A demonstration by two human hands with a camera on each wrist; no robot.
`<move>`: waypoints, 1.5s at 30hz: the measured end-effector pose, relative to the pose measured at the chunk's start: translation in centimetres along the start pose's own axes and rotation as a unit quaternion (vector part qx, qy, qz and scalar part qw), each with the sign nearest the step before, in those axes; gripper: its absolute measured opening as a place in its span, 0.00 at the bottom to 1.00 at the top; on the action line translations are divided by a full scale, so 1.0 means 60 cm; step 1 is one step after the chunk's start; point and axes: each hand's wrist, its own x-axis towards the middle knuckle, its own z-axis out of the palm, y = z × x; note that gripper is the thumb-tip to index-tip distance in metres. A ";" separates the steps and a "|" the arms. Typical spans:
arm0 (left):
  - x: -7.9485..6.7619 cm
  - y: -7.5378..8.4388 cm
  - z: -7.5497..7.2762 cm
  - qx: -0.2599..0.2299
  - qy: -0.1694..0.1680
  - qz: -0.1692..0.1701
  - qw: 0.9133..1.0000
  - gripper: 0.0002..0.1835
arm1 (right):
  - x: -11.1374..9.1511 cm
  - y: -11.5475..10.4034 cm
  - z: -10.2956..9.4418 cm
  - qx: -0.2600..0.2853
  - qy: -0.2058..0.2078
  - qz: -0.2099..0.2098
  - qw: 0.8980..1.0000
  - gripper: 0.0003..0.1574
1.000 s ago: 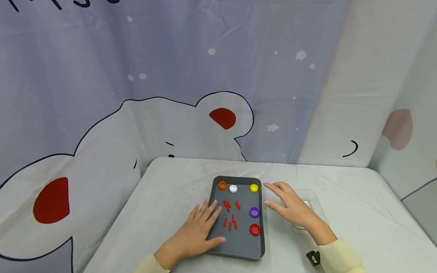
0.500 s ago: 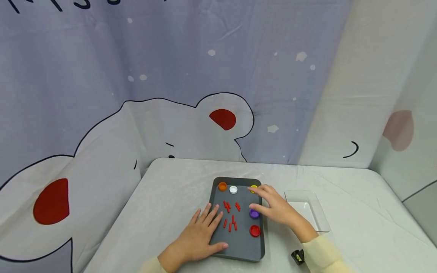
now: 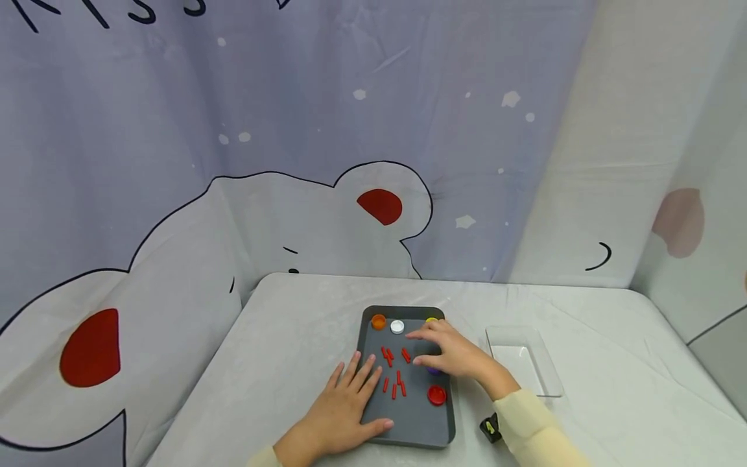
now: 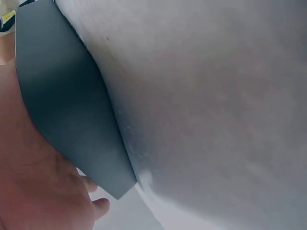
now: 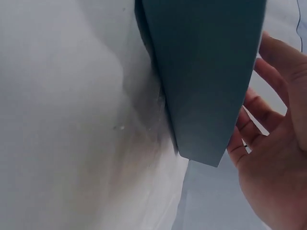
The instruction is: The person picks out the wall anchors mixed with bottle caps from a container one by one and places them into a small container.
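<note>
A dark grey tray (image 3: 408, 421) lies on the white-covered table. Fingers spread, my left hand (image 3: 341, 415) rests on its left edge. My right hand (image 3: 452, 353) hovers over the tray's right side, thumb and fingers apart with nothing between them, pointing at the short red sticks (image 3: 405, 355). Several such sticks lie scattered in the middle. Along the far edge sit small round dishes: an orange dish (image 3: 379, 322), a white dish (image 3: 397, 327) and a partly covered yellow dish (image 3: 432, 319). The right hand hides most of a purple dish (image 3: 434, 371); nearer lies a red dish (image 3: 436, 395).
To the right of the tray stands a clear rectangular container (image 3: 548, 373). A small black device (image 3: 490, 428) shows at the right sleeve. The tray's raised outer wall (image 5: 206, 72) fills much of the right wrist view. A printed curtain (image 3: 327, 97) hangs behind the table.
My right hand has moved left from beside the clear container to over the tray, covering much of the purple and yellow dishes. The left hand has stayed nearly in place on the tray's edge.
</note>
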 end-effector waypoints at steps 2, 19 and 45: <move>0.000 0.001 0.000 -0.004 -0.005 -0.003 1.000 0.49 | 0.007 0.003 0.003 -0.012 -0.011 -0.006 1.000 0.29; 0.001 -0.001 0.005 -0.001 -0.019 -0.005 1.000 0.49 | 0.038 0.008 0.027 -0.081 -0.060 0.027 0.995 0.23; 0.001 0.003 0.002 0.002 -0.010 -0.007 1.000 0.48 | 0.054 -0.001 0.038 -0.137 -0.052 0.079 0.986 0.20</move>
